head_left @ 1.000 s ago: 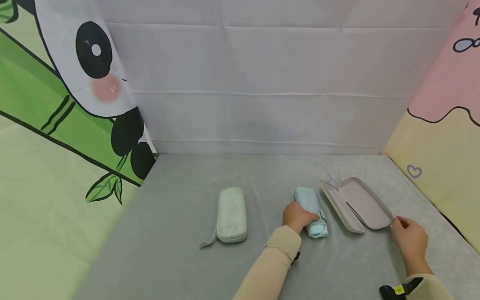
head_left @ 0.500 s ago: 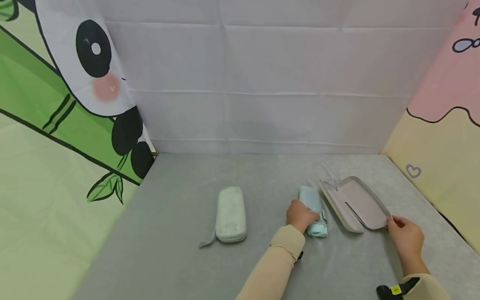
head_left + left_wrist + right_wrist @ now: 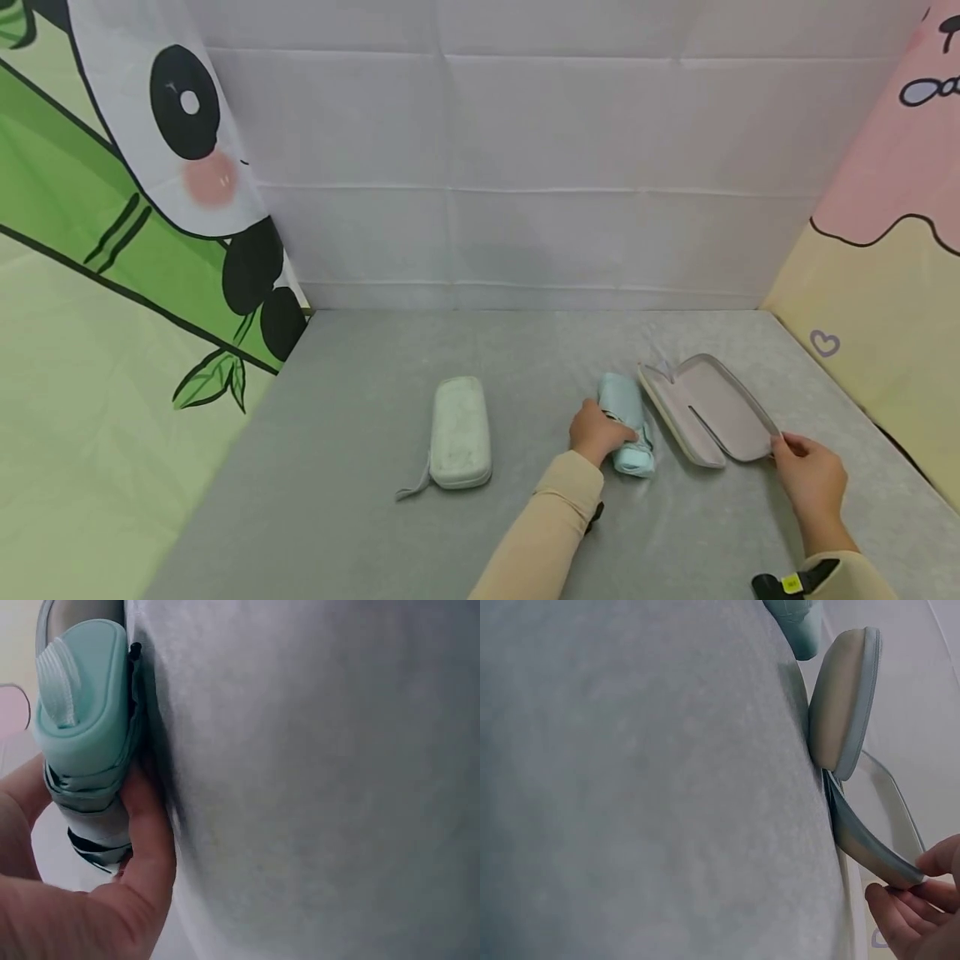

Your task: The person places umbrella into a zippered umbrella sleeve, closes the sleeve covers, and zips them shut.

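Note:
My left hand (image 3: 597,433) grips a light teal folding umbrella (image 3: 622,397) lying on the grey cloth. In the left wrist view, its smooth handle (image 3: 101,690) with a white strap (image 3: 58,679) points up, and my thumb and fingers sit on opposite sides of the folded fabric. Just right of it, an unzipped pale case (image 3: 723,402) lies spread, its greyish lining showing. The right hand (image 3: 812,479) pinches the near right rim of that case between thumb and fingers. In the right wrist view, the pinched half (image 3: 874,851) tilts up from the cloth.
A closed pale green case (image 3: 461,433) with a grey pull loop (image 3: 412,490) lies left of the left hand. White fabric (image 3: 525,167) hangs behind the table; printed cloths (image 3: 90,375) flank both sides. The grey tabletop (image 3: 337,467) spreads out at the left.
The umbrella, in my left hand, has shifted slightly right, closer to the open case. My right hand has moved a little left, still pinching the case's rim.

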A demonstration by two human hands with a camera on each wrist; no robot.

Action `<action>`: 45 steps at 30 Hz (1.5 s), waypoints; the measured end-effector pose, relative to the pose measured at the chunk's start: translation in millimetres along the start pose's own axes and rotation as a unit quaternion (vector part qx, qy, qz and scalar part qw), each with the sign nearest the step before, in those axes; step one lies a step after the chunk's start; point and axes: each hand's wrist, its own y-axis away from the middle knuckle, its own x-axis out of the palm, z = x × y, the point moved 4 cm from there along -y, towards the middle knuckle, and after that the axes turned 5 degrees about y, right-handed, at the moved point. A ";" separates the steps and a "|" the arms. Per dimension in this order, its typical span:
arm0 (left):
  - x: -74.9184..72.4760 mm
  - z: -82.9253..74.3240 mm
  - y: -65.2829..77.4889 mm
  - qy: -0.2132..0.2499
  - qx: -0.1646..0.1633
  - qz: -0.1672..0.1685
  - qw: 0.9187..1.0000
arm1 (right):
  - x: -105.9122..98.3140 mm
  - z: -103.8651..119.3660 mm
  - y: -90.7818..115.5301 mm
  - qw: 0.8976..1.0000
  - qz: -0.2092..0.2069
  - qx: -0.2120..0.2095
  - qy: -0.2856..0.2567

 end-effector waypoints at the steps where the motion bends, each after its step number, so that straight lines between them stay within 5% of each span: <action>1: -0.3 1.9 -0.8 0.018 -0.003 0.002 1.000 | -0.2 0.4 0.5 1.000 0.000 0.000 -0.002; 6: -1.6 12.0 -4.4 0.125 -0.032 0.011 0.992 | -0.5 2.2 2.8 1.000 0.000 0.001 -0.015; 14: -2.5 17.1 -5.7 0.192 -0.065 0.012 0.979 | -0.3 2.5 2.8 1.000 -0.002 0.000 -0.019; 37: -6.6 3.0 -9.0 0.305 -0.070 0.007 0.950 | -1.7 4.9 4.9 0.997 -0.009 0.012 -0.071; 45: -4.0 -8.1 -7.4 0.315 -0.061 0.005 0.947 | -0.6 12.1 11.6 0.996 -0.022 0.008 -0.086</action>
